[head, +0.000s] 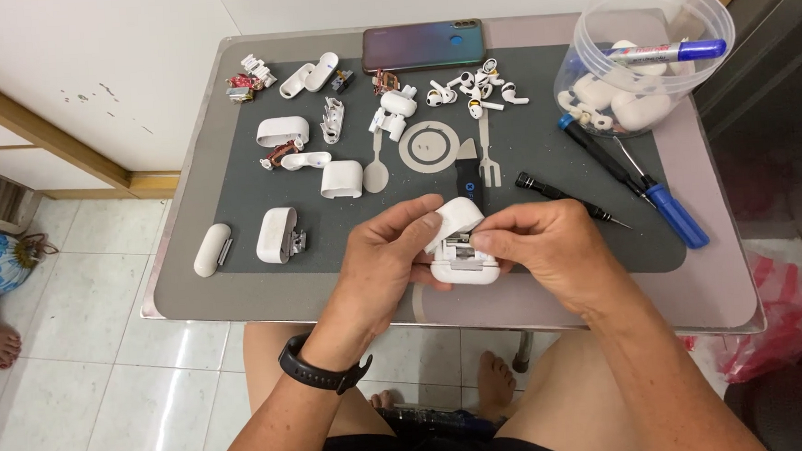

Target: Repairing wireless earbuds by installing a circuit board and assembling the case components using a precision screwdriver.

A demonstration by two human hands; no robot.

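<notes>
The small surface carries a dark grey mat that leaves a narrow bare band along the near edge and on both sides; the near strip, just in front of the hands, is the only open room, since the mat's far half is crowded with parts. The left hand is curled around a white earbud case, thumb and fingers pressed to its raised lid, and the right hand is closed on the case from the other side, fingertips pinching at the hinge where a metal part shows. The case sits between the two hands just above the near edge of the mat, at the middle of the surface. To the left lie several white case shells and loose halves, well apart from the hands. At the far edge rests a phone, with a scatter of white earbuds beside it. At the far right corner stands a clear plastic tub holding more white cases and earbuds, with a blue marker laid across its rim. Two screwdrivers lie near the right hand.
</notes>
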